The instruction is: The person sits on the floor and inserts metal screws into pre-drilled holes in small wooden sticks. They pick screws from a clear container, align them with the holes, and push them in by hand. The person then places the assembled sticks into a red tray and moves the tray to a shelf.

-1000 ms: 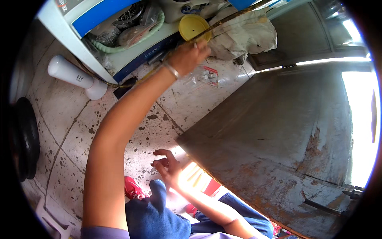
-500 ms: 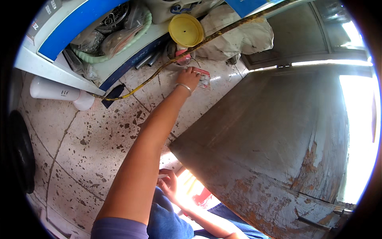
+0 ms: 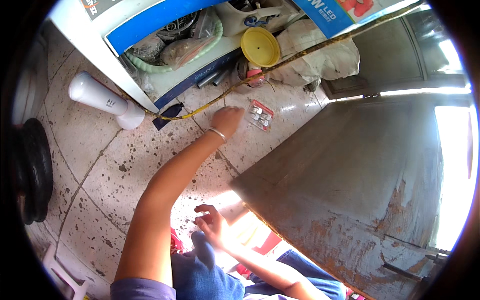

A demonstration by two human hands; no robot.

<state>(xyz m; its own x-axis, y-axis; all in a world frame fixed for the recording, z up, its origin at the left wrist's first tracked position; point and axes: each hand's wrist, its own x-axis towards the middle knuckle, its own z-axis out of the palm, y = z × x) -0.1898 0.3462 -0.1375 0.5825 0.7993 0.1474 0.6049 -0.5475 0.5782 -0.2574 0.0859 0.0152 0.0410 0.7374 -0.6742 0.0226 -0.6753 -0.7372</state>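
Observation:
My left hand (image 3: pixel 227 123), with a bracelet at the wrist, is closed and slightly blurred just above the tiled floor. Whatever its fingers hold is hidden. Right beside it lies a small red-edged blister pack (image 3: pixel 260 115) with several round silvery pieces showing; a faint clear film seems to sit between hand and pack. Closer to my body, above my knee in blue denim, my right hand (image 3: pixel 214 226) has its thumb and forefinger bent toward each other. A small pale thing seems to be between them, too small to name.
A yellow bowl-shaped top (image 3: pixel 260 47) stands near a white sack (image 3: pixel 320 55). A yellow-black cable (image 3: pixel 205 111) crosses the floor and rises right. A white bottle-shaped object (image 3: pixel 97 94) lies left, near black tyres (image 3: pixel 37 170). The worn door (image 3: pixel 345 175) bounds the right side.
My left hand has drawn back from the blister pack, which now lies uncovered on the floor. My right hand has turned a little. The whole view has shifted.

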